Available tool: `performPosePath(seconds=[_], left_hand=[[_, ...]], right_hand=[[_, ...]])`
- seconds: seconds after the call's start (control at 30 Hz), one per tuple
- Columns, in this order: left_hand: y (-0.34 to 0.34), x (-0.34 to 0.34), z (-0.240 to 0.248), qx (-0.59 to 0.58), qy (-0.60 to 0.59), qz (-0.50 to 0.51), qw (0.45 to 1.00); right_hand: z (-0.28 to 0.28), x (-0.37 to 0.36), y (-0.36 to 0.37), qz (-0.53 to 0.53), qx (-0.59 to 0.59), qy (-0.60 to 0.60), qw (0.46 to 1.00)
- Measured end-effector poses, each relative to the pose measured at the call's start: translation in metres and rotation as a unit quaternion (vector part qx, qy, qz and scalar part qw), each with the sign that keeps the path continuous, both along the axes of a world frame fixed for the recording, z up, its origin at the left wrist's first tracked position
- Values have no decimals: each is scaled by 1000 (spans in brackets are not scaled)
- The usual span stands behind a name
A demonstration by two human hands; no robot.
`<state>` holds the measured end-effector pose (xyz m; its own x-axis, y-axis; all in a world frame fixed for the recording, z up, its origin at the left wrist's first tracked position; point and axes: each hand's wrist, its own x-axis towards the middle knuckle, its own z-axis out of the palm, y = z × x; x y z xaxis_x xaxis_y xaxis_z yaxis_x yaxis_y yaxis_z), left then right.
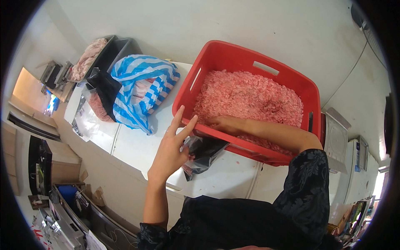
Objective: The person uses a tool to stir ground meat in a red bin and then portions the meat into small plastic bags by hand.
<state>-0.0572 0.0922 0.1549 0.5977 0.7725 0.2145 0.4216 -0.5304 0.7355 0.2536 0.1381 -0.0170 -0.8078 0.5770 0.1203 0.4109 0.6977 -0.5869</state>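
Note:
A large red plastic crate (250, 53) holds a mass of pink ground meat (246, 93). My right hand (223, 124) reaches over the near wall into the meat at the crate's near left. Its fingertips are sunk or hidden there, so their grip does not show. My left hand (171, 152) is at the crate's near left corner, its fingers stretched out and spread, the fingertips close to the rim. Just right of that hand, a black plastic bag (206, 155) with some meat inside lies on the white table (139, 146) against the crate's near wall.
Left of the crate sits a blue-and-white striped bag (143, 89) of meat. Beyond it are a black bag (101, 89) and grey tubs (121, 50), one with pale meat. A metal scale (336, 135) stands to the right. A wall rises behind the crate.

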Motion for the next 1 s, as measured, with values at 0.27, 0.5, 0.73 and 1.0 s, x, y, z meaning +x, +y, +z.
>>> performPosePath(seconds=[0.27, 0.5, 0.73, 1.0], left_hand=[[-37, -33, 5, -25, -100, -18, 995], [-54, -27, -3, 32, 10, 80, 996], [-71, -23, 1, 7, 42, 109, 993], [-75, -34, -3, -92, -13, 102, 990]], right_hand=[[1, 2, 25, -45, 63, 41, 996], [55, 56, 26, -424, -366, 273, 782], [151, 37, -33, -427, -477, 276, 717], [197, 47, -39, -396, -490, 167, 758]])
